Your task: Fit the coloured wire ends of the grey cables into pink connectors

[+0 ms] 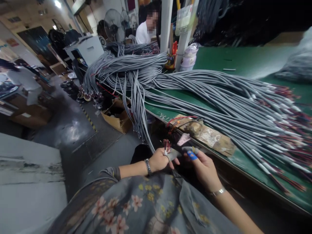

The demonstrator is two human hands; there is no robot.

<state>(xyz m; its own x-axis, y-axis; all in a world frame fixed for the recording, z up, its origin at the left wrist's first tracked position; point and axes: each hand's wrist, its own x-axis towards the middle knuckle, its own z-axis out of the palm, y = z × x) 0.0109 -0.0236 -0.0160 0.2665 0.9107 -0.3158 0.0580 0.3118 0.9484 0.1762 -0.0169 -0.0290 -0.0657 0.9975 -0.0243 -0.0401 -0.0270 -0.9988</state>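
Note:
My left hand [161, 159] is closed round the stripped end of a grey cable [146, 136], with thin red and dark wires [166, 145] sticking up from the fist. Its fingers wear grey finger cots. My right hand [204, 167] is just to the right, fingers curled, with a blue cot [192, 155] on one fingertip; whether it holds anything is hidden. Both hands hover below the front edge of the green bench [246, 61]. A huge bundle of grey cables [207, 94] lies across the bench and hangs over its left edge.
A taped brown pad [209, 136] sits on the bench edge above my hands. A cardboard box [117, 117] stands on the floor under the hanging cables. White posts [166, 26], a stack of bowls [188, 58], fans and two other people are further back.

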